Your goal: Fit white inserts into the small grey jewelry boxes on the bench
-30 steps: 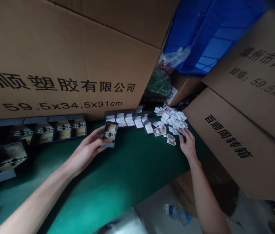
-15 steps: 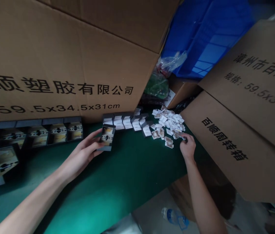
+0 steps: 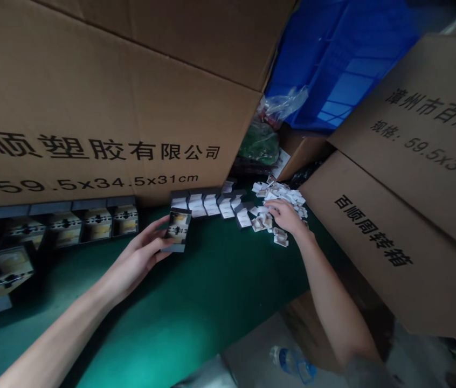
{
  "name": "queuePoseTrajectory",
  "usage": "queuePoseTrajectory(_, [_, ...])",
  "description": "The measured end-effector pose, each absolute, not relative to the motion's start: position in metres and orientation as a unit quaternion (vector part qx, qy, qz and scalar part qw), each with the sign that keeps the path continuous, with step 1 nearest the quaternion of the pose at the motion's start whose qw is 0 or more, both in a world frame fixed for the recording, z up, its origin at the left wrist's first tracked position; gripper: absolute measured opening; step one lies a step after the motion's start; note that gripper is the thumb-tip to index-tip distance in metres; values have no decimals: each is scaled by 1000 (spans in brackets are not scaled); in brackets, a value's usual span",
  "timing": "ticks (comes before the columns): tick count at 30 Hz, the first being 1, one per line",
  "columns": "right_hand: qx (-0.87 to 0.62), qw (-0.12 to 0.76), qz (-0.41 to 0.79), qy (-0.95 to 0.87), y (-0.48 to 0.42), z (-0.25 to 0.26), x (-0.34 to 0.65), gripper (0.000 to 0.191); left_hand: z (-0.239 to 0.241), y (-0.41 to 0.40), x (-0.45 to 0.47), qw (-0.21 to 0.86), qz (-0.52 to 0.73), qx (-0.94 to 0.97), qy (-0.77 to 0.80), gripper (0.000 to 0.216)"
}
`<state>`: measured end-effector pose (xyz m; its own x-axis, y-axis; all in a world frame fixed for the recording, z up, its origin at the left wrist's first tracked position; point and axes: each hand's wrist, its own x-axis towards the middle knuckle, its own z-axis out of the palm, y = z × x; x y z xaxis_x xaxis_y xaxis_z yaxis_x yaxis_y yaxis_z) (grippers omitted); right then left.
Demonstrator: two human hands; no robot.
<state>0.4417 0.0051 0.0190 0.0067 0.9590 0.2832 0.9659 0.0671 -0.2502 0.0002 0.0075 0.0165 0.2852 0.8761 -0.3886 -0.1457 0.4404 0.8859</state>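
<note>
My left hand (image 3: 144,250) grips a small dark open box (image 3: 178,231) by its side, thumb in front, holding it just over the green table. The box has a pale yellowish lining and a dark patterned strip across its middle. My right hand (image 3: 288,216) lies over the pile of small white pieces (image 3: 282,193), fingers stretched leftward with the tips among the pieces. No held piece shows in it. Left of the pile stands a row of small dark boxes with white insides (image 3: 211,203).
Open dark boxes with yellowish linings (image 3: 99,223) line the table's left side. A large carton (image 3: 131,108) stands behind, another carton (image 3: 393,215) at right. A blue crate (image 3: 341,70) and bagged green items (image 3: 260,143) are at the back. A plastic bottle (image 3: 292,364) lies below the green table (image 3: 212,280).
My right hand has moved left and slightly up from the pile's right edge onto its middle, its fingers uncurling. My left hand still holds the small box in nearly the same place.
</note>
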Motion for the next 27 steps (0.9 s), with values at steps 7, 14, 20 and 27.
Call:
queuePoseTrajectory(7, [-695,124,19,-708,20,19,446,31,17,6,-1,702,359,390,475,66])
queuePoseTrajectory(14, [-729,215,-51,-648,20,21,450,35,13,8,-2,703,358,398,468,66])
queuePoseTrajectory(20, [-761,301,-57,-572,26,14,449,43,12,8,-3,703,349,415,460,68])
queuePoseTrajectory(27, [-748,328,-77,-571,42,14,444,38,11,7,-3,692,350,426,467,71])
